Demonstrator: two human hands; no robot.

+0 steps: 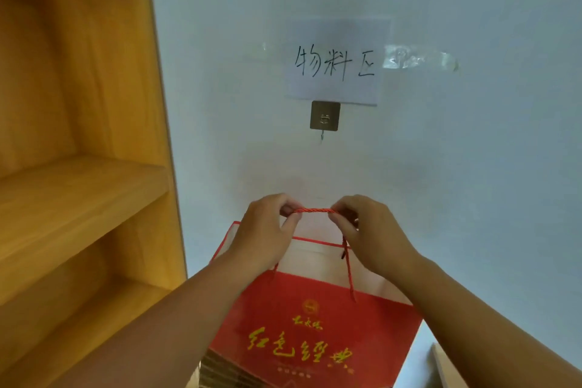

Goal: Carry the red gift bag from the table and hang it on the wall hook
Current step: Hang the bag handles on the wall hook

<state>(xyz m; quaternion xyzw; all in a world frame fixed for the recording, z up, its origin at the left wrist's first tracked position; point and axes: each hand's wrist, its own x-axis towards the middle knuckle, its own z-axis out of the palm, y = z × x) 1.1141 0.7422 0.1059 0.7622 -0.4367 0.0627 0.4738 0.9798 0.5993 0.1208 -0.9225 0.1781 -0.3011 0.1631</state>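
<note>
Both hands, left [267, 227] and right [365, 230], pinched the red gift bag's [308, 324] rope handle [315, 210] taut at lower centre, below the metal wall hook [325, 116].

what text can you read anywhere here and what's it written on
"物料区", handwritten in black on the paper sign taped to the wall above the wall hook.
"红色经典", large gold brush script on the front of the red gift bag.
Small gold characters under the bag's emblem and the tiny line below the script: too blurred to read.
</note>
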